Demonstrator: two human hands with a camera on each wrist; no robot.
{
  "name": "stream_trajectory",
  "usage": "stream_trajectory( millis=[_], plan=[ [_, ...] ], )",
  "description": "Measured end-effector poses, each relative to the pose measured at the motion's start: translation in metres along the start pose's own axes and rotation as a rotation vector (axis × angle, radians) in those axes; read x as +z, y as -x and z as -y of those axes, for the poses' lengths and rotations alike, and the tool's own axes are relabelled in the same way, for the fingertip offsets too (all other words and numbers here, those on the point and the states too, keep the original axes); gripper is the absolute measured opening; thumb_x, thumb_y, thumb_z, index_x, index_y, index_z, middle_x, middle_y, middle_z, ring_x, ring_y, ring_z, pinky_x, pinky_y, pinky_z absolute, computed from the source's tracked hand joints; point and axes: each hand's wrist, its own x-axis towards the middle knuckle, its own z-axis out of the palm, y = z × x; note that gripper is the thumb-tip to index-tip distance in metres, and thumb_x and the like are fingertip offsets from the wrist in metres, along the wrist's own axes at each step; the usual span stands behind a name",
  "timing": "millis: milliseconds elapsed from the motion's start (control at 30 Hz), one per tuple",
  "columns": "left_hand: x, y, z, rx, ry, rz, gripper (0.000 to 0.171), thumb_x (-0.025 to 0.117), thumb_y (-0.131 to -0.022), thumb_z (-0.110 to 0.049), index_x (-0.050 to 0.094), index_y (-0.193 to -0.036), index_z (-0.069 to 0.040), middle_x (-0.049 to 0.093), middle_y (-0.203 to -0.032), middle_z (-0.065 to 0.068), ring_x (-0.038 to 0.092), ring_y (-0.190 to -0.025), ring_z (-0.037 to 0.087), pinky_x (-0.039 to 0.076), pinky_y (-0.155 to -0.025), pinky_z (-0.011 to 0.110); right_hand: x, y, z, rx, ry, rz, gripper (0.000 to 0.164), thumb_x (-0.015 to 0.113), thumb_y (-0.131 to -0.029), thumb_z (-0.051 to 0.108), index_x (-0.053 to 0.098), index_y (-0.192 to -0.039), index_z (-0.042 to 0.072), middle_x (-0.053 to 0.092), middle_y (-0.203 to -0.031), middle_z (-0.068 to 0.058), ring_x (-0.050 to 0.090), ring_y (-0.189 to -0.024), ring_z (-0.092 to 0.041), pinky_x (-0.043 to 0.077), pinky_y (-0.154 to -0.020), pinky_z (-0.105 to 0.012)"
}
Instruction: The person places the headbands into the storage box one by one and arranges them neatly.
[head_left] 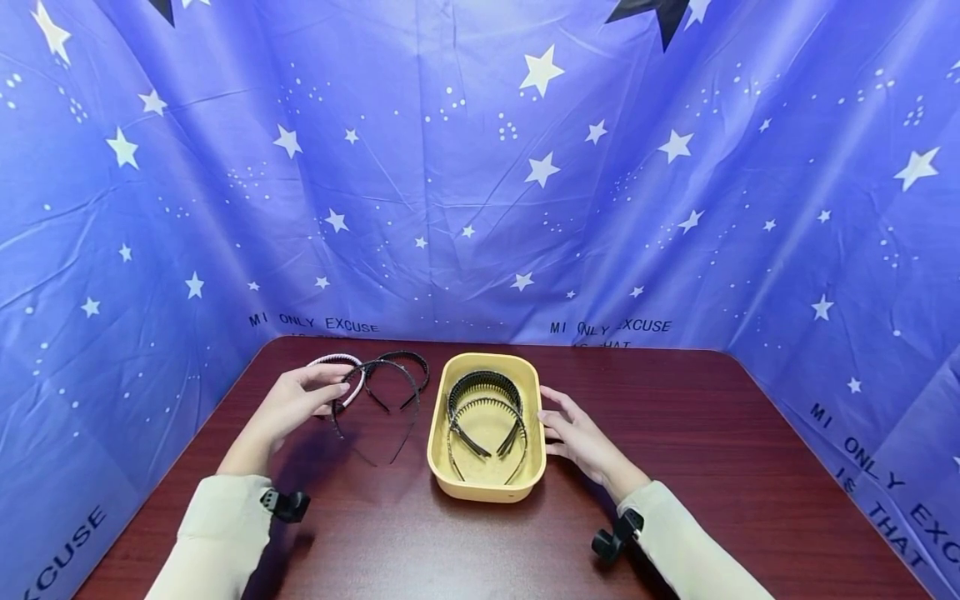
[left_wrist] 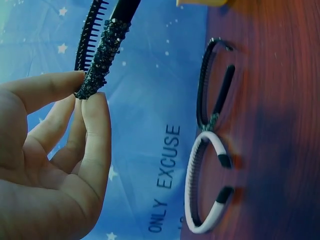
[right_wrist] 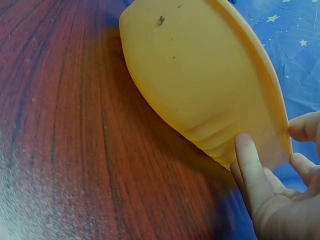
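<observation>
My left hand (head_left: 296,408) pinches a black headband (left_wrist: 104,60) between thumb and fingertips, gripping it where dark, glittering beads cover the band. Its comb-like teeth and open ends show in the left wrist view, raised above the table. My right hand (head_left: 581,437) is at the right side of a yellow plastic bin (head_left: 487,492). Fingertips touch the bin's rim while another finger rests against its outer wall (right_wrist: 200,75). Inside the bin lie black headbands (head_left: 486,382), one wide and toothed, another thinner with its ends toward me.
Behind the left hand, a pale pink headband (left_wrist: 192,190) with black tips stands on the table beside a black headband (left_wrist: 203,85) with a beaded part. The dark red wooden table (head_left: 675,400) is enclosed by a blue star-print cloth (head_left: 480,183).
</observation>
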Motion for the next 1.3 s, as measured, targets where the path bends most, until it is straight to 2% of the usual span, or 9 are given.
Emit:
stream_trajectory(
  millis=[167,333,433,633,1033,1300],
  plan=[
    [0.015,-0.007,-0.005,0.009,0.018,0.017,0.041,0.071,-0.093,-0.01,0.062,-0.13,0.005,0.066,-0.115,0.02,0.067,-0.088,0.011,0.059,-0.073,0.035,0.0,0.0,0.0,0.003,-0.002,-0.003,0.061,0.051,-0.104,0.014,0.022,-0.157,0.008,0.052,-0.136,-0.031,0.064,-0.109,-0.028,0.056,-0.085,-0.042],
    [0.027,-0.012,-0.011,0.024,0.014,0.026,0.041,0.072,-0.092,-0.01,0.063,-0.129,0.004,0.063,-0.119,0.025,0.064,-0.09,0.009,0.059,-0.074,0.038,0.0,-0.001,-0.001,-0.002,-0.008,0.004,0.06,0.051,-0.105,0.014,0.022,-0.157,0.008,0.051,-0.137,-0.032,0.064,-0.11,-0.029,0.056,-0.085,-0.043],
    [0.033,-0.015,-0.014,0.018,0.015,0.041,0.041,0.072,-0.092,-0.01,0.063,-0.13,0.004,0.062,-0.12,0.026,0.064,-0.093,0.011,0.059,-0.076,0.038,0.0,-0.001,-0.002,-0.002,-0.008,0.004,0.06,0.051,-0.104,0.014,0.022,-0.157,0.008,0.051,-0.137,-0.031,0.064,-0.11,-0.029,0.056,-0.085,-0.043],
    [0.046,-0.022,-0.017,0.01,0.026,0.072,0.04,0.071,-0.093,-0.012,0.064,-0.129,0.002,0.064,-0.119,0.024,0.065,-0.1,0.023,0.059,-0.075,0.039,0.0,0.0,-0.002,-0.003,0.0,-0.002,0.061,0.052,-0.104,0.015,0.023,-0.157,0.008,0.052,-0.136,-0.031,0.064,-0.111,-0.029,0.056,-0.086,-0.043],
    [0.074,-0.033,-0.02,0.027,0.067,0.078,0.035,0.071,-0.093,-0.013,0.067,-0.124,0.001,0.068,-0.112,0.017,0.065,-0.099,0.025,0.06,-0.074,0.042,0.001,0.0,0.0,0.004,0.003,-0.006,0.06,0.051,-0.105,0.015,0.023,-0.157,0.009,0.053,-0.135,-0.029,0.063,-0.111,-0.031,0.056,-0.085,-0.043],
    [0.092,-0.035,-0.026,0.026,0.084,0.073,0.031,0.072,-0.092,-0.012,0.069,-0.121,-0.001,0.069,-0.108,0.014,0.066,-0.099,0.029,0.06,-0.071,0.04,0.001,-0.001,-0.001,0.01,-0.007,-0.014,0.06,0.052,-0.104,0.015,0.024,-0.157,0.009,0.055,-0.134,-0.028,0.064,-0.109,-0.029,0.056,-0.085,-0.043]
  ],
)
